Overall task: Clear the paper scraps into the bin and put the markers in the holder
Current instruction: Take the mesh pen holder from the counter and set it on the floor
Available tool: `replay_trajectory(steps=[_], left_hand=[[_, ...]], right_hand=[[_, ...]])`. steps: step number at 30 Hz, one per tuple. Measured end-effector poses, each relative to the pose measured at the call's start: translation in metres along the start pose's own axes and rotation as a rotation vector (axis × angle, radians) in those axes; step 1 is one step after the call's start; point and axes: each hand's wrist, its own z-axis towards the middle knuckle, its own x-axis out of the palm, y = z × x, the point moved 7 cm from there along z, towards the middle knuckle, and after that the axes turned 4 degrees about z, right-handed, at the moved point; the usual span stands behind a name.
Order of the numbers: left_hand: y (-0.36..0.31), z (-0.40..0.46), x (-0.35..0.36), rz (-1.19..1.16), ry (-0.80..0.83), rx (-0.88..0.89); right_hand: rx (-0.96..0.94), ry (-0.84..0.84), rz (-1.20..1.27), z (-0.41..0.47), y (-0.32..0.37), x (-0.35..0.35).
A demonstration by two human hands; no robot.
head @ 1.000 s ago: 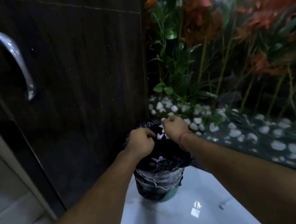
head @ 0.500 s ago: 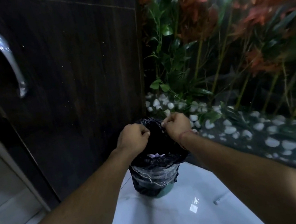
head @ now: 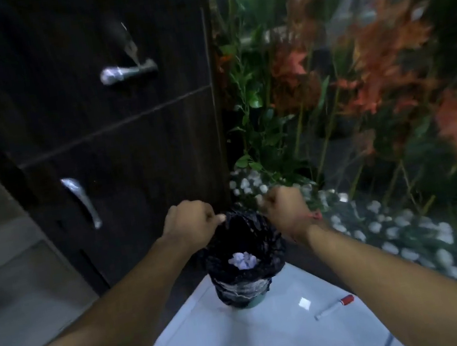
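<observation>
While the dark cabinet [head: 115, 136] and the bed of plants [head: 355, 79] with white pebbles [head: 403, 238] filled the frame from nine round to three o'clock, the work sat at the centre: a small bin [head: 245, 285] lined with a black bag [head: 218, 251], standing on pale floor tiles [head: 247, 345]. Crumpled paper scraps [head: 243, 260] lay inside it, so the paper half of the task looked close to done. The left hand [head: 190, 223] was at ten o'clock of the bin's mouth, fingers curled with thumb and forefinger pinching the bag's edge. The right hand [head: 286, 208] was at two o'clock, fingers curled into a loose fist; blur hid whether it pinched liner, a last scrap, or nothing. To finish well, the liner probably needed holding wide and taut so any remaining bits fell inside rather than beside. A marker [head: 334, 307] with a red cap lay on the tiles at four o'clock of the bin, well apart, likely next. No holder was in view.
</observation>
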Motion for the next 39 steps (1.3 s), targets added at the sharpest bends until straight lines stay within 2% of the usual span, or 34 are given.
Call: replay_trajectory(steps=[5,9,12,15,18,22,28,33,39], left_hand=[[0.007,-0.017,-0.129,0.082,0.103,-0.009],[0.002,-0.041,-0.27,0.146,0.062,-0.037],[-0.002,-0.07,-0.386,0.142,0.037,-0.068],[0.002,-0.092,-0.466,0.06,-0.023,-0.12],[0.008,-0.117,-0.527,0.039,-0.016,-0.155],[0.036,-0.137,-0.57,0.067,-0.019,-0.192],[0.112,-0.158,-0.596,0.015,-0.055,-0.311],[0.204,-0.163,-0.596,-0.029,-0.063,-0.445],[0.296,-0.171,-0.553,-0.08,0.019,-0.575]], right_hand=[[-0.011,0.177,0.087,-0.022,0.08,-0.078],[-0.032,0.291,0.0,-0.035,0.154,-0.16],[-0.107,0.323,-0.091,-0.04,0.231,-0.241],[-0.181,0.341,-0.152,-0.042,0.299,-0.299],[-0.236,0.335,-0.159,-0.044,0.361,-0.346],[-0.279,0.324,-0.154,-0.035,0.421,-0.373],[-0.334,0.341,-0.145,-0.019,0.497,-0.364],[-0.353,0.382,-0.116,0.004,0.564,-0.315],[-0.339,0.474,-0.006,0.018,0.631,-0.229]])
